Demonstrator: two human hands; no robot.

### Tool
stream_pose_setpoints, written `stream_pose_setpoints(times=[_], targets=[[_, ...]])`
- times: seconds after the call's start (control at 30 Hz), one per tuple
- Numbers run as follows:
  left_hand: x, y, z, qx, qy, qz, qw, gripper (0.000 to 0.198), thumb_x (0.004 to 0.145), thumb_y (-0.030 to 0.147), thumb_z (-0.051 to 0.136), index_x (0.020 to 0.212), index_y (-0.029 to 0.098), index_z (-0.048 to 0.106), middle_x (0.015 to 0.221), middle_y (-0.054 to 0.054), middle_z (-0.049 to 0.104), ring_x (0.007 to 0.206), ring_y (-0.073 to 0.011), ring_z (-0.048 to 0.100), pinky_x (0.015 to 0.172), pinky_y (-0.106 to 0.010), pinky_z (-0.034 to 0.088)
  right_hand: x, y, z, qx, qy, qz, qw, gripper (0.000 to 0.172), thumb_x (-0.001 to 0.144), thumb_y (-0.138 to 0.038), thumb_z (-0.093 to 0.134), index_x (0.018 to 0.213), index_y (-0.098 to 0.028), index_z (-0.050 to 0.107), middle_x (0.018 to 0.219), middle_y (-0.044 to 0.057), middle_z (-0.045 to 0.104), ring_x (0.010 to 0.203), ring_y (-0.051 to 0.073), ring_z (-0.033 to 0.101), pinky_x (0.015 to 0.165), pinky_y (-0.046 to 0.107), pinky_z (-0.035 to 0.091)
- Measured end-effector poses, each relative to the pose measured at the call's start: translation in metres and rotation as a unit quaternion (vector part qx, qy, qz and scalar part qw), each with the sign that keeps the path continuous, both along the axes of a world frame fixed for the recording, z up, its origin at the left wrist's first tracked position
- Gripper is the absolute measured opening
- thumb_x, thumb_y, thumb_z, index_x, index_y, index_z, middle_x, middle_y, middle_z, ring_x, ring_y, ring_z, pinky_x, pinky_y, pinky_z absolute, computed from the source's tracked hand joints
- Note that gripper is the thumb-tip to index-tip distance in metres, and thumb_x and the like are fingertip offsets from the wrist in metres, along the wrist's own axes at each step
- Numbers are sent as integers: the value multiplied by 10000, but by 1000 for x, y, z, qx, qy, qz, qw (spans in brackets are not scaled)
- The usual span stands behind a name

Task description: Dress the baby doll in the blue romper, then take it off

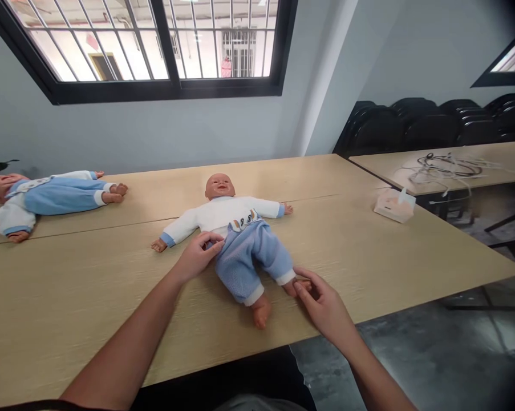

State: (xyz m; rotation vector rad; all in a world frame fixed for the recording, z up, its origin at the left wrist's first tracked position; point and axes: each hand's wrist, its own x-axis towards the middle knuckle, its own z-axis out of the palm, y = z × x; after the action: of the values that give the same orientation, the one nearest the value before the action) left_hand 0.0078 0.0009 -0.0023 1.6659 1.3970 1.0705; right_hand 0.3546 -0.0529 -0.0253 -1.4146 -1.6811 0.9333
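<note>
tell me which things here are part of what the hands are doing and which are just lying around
In hand:
- baby doll in white top and blue trousers
- left hand, pinching the doll's waist
- right hand, grip on the doll's foot

Lying about:
- second baby doll in blue
- white tissue box
- tangled cables
- black chairs

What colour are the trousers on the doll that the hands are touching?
Light blue with white cuffs, on the doll under the left hand and right hand; head view.

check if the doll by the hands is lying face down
No, the doll lies on its back, face up, with the left hand at its waist.
</note>
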Motion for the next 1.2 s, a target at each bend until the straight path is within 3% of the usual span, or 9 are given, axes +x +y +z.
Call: stream_pose_setpoints(times=[0.1,0.27,0.53,0.6,0.73,0.83,0.93,1.1,1.2], targets=[[4,0,1,28,-18,14,999,398,980,576,567,936,197,679,999,-74,730,969,-233,645,939,-376,499,3,-1,-6,34,-18,-14,999,400,941,-413,616,1295,-240,687,1272,111,745,1141,300,712,1029,497,556],[-1,21,-13,72,-224,189,953,441,1003,652,453,981,219,535,857,-27,682,887,-192,682,903,-358,538,12,-3,-1,32,-34,-14,999,395,956,-415,588,1297,-249,695,1266,105,748,1121,294,716,981,478,577],[-17,20,-16,92,-138,312,936,332,887,447,677,1076,190,586,942,-25,627,846,-167,586,799,-290,493,17,2,-9,86,-87,-23,992,365,960,-422,576,1251,-240,702,1256,111,748,1145,307,699,1001,501,546],[-12,5,-9,108,-84,283,949,271,900,427,666,1048,207,609,912,-8,612,823,-170,564,774,-285,473,17,3,-10,101,-116,-18,988,355,964,-426,569,1238,-242,701,1230,112,756,1129,322,702,986,525,546],[0,-22,-5,18,3,99,995,230,956,416,563,1011,209,649,921,-25,679,820,-201,603,739,-308,471,7,-14,-8,218,-191,-59,955,400,983,-398,536,1332,-240,647,1345,155,688,1258,382,626,1063,627,468],[7,-30,-9,-33,-15,46,998,327,975,507,531,989,202,645,926,-27,696,841,-215,616,743,-313,481,-18,-41,-8,305,-210,11,929,528,957,-395,593,1469,-277,542,1424,159,624,1342,398,563,1116,636,437],[9,-31,-11,-51,-34,-4,998,453,960,640,533,881,204,630,836,-14,672,814,-212,609,749,-314,496,-49,-62,-14,284,-212,108,929,731,899,-396,703,1564,-280,421,1471,171,579,1337,402,572,1081,613,503],[11,-26,-18,-10,-222,-5,975,609,941,747,502,1177,206,650,1180,-104,725,1149,-264,650,1041,-386,503,-71,-60,-18,230,-170,42,957,625,938,-165,556,1540,-261,420,1462,162,575,1336,333,595,1084,558,540],[7,-24,-22,-46,-238,-18,970,657,907,770,540,1213,200,655,1220,-125,726,1153,-278,667,1039,-420,524,-65,-46,-5,189,-89,6,978,545,892,-192,592,1430,-235,513,1343,138,651,1253,320,647,1055,529,560]])
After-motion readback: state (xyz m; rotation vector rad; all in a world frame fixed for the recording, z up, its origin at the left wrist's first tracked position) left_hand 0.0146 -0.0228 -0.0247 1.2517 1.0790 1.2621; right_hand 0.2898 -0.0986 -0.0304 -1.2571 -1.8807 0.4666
